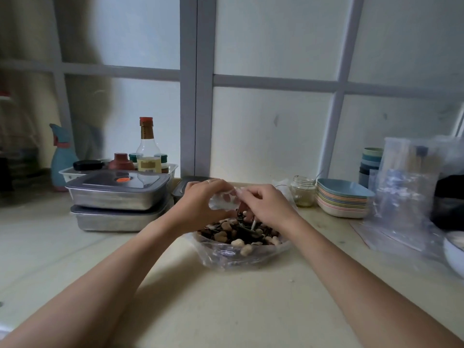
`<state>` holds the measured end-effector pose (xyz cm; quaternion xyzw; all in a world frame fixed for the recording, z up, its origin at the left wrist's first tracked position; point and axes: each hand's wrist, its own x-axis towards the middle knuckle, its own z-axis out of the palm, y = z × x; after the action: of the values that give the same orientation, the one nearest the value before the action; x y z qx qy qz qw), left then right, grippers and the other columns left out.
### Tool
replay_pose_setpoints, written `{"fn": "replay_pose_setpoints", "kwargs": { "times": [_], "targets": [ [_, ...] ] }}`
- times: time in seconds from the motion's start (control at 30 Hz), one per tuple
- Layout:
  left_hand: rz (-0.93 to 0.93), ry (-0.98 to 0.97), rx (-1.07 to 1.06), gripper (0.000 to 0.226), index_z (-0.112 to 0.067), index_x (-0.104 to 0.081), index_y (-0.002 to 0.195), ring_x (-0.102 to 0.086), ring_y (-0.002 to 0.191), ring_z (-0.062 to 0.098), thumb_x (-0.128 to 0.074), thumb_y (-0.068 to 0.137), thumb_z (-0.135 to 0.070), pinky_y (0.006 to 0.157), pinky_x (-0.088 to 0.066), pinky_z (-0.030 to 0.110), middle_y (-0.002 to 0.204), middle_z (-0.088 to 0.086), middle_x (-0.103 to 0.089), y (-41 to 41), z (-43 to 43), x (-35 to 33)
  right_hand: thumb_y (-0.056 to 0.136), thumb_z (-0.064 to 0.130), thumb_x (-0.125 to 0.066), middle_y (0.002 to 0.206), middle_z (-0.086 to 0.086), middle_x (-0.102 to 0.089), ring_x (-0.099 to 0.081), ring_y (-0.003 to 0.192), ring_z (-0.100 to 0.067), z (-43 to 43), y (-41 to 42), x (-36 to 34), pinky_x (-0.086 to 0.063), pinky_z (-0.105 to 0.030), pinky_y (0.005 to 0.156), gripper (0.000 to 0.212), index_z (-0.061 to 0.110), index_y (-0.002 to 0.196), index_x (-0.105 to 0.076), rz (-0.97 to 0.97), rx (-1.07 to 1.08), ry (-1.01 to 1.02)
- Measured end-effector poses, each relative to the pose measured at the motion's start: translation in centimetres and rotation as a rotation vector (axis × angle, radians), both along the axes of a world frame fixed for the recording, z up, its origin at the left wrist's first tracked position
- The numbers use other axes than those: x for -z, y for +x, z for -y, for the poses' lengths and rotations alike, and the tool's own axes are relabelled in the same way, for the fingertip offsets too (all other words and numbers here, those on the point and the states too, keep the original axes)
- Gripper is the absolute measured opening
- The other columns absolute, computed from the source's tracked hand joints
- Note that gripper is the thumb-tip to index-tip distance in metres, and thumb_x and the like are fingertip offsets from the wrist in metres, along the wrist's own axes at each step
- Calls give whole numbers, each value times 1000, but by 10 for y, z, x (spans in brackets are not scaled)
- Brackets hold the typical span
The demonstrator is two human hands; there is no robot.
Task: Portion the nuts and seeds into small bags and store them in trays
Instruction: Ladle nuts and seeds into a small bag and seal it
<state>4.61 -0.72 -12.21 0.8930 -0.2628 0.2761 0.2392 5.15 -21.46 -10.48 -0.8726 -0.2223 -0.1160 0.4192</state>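
Clear small bag (224,200) stretched crosswise, pinched by left hand (200,203) and right hand (266,205).

One head cam, wide-angle: looks fwd + down, close over counter (226,310), facing window (276,46).

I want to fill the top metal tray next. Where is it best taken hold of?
Probably by the rim that juts out under the lid of the top tray, at both ends, from the front: its walls slope and look smooth, and a basket of bottles stands close behind.
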Motion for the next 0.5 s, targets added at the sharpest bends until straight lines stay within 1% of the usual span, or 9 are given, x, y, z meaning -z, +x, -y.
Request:
{"fn": "replay_pose_setpoints", "kwargs": {
  "times": [0.07,0.1,0.13,0.2,0.27,0.33,0.4,0.43,0.5],
  "targets": [
    [-13,-18,-50,58,-29,-63,111,-63,99,10,-67,72,-71,94,-51,50,106,-17,-67,2,-1,1,106,37,-51,78,8,-71,-63,60,-14,11,14,0,-51,-26,56,33,15,94,-74,69,125,-20],
    [-20,-5,-84,54,-29,-63,111,-61,100,11,-71,74,-67,97,-49,50,106,-18,-66,3,-2,2,106,34,-51,79,5,-71,-58,57,-14,17,24,2,-43,-24,50,32,14,92,-71,101,197,-55],
    [-32,8,-117,49,-28,-62,113,-59,102,11,-75,77,-60,100,-46,49,107,-19,-64,3,-2,4,105,31,-51,78,2,-69,-54,57,-14,24,32,6,-37,-22,49,30,13,89,-69,110,258,-95],
    [-37,30,-168,45,-26,-61,118,-56,106,10,-79,83,-48,103,-40,45,110,-17,-61,3,-1,6,104,31,-54,71,2,-63,-53,60,-14,34,44,15,-33,-23,50,31,13,82,-65,46,307,-165],
    [-42,32,-200,46,-26,-59,122,-53,109,11,-77,85,-46,100,-34,38,112,-17,-58,3,0,8,102,41,-57,61,1,-56,-48,53,-13,36,52,26,-33,-25,52,41,14,71,-62,-35,309,-228],
    [-65,34,-208,48,-26,-57,125,-51,111,10,-76,87,-48,98,-29,35,113,-17,-55,4,1,10,98,55,-59,53,4,-46,-41,47,-14,33,59,31,-36,-26,55,54,20,59,-49,-87,337,-237],
    [-91,45,-208,50,-27,-55,127,-50,111,9,-74,87,-50,99,-29,36,113,-18,-54,4,2,11,88,72,-59,56,5,-45,-43,49,-14,26,65,33,-41,-27,58,58,23,61,-42,-128,388,-252],
    [-101,47,-207,51,-28,-54,129,-50,110,8,-74,87,-50,99,-28,36,114,-19,-54,4,2,11,84,76,-59,61,4,-48,-48,54,-15,22,67,33,-40,-27,55,59,23,65,-44,-155,403,-278],
    [-127,38,-207,57,-27,-52,133,-47,109,5,-74,87,-51,97,-25,34,114,-18,-54,1,4,12,82,74,-63,68,3,-52,-54,63,-19,16,71,34,-34,-28,52,55,21,72,-49,-192,410,-308]
  ]
}}
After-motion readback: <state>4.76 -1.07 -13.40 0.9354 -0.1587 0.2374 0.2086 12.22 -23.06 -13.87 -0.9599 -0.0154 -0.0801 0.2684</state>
